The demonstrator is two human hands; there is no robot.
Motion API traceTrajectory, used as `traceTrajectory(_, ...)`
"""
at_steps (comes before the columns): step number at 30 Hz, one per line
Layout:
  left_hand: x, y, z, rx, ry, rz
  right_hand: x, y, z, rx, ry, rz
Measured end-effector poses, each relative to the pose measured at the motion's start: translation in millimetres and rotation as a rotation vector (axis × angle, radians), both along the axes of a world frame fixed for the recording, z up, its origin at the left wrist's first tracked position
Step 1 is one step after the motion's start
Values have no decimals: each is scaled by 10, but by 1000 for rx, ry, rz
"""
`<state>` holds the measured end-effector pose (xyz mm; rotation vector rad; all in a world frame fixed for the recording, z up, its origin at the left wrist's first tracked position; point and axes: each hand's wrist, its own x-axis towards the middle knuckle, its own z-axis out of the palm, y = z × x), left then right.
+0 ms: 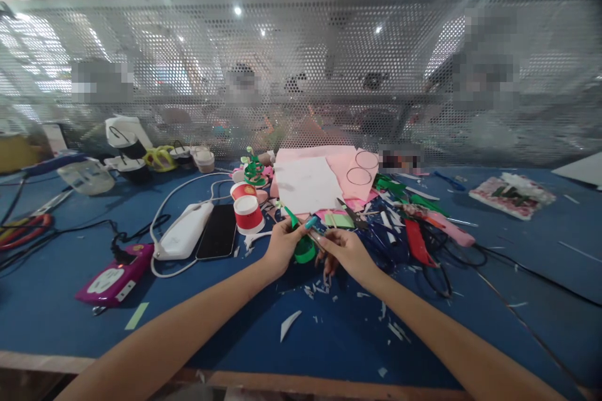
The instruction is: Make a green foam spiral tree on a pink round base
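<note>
Relative to the white sheet of paper (308, 182) at the table's middle: well to its left and nearer the viewer, a purple power strip (115, 279); then a white power bank (183, 232) and a black phone (217, 232); just left, a red-and-white cup (248, 214). Directly in front of the sheet, the left hand (285, 241) is clamped on a curled green piece (305, 250); it looks light, thin and easily creased — best pinched gently by its upper end, sparing the curl. The right hand (345, 247) meets it there, fingers bunched, though I cannot tell what they grip. Right of the sheet, a pink-handled tool (451, 229) and cables crowd sideways movement. The most room lies in front of the sheet — scrap-strewn blue tabletop (226, 338) reaching the table's front edge (301, 381).
</note>
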<state>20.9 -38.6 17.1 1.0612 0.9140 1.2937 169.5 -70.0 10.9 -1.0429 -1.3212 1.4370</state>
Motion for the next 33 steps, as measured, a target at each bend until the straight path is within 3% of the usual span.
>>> traceTrajectory(4, -1, -4, 7, -55, -21, 7, -9, -16, -13, 46, -54, 22)
traceTrajectory(11, -1, -19, 13, 49, 70, 47, -28, -51, -31, 90, -129, -33)
traceTrajectory(22, -7, -20, -12, 136, 102, 54, -65, -21, -50, -152, 40, 164)
traceTrajectory(24, 3, -32, 0, 100, 54, 82, -57, -41, -26, -98, -19, 157)
traceTrajectory(29, 21, -54, 43, 0, 36, 85, -13, -95, 20, 271, -294, 18)
traceTrajectory(33, 15, -48, 30, 20, 56, 44, 17, -75, 4, 264, -342, 42)
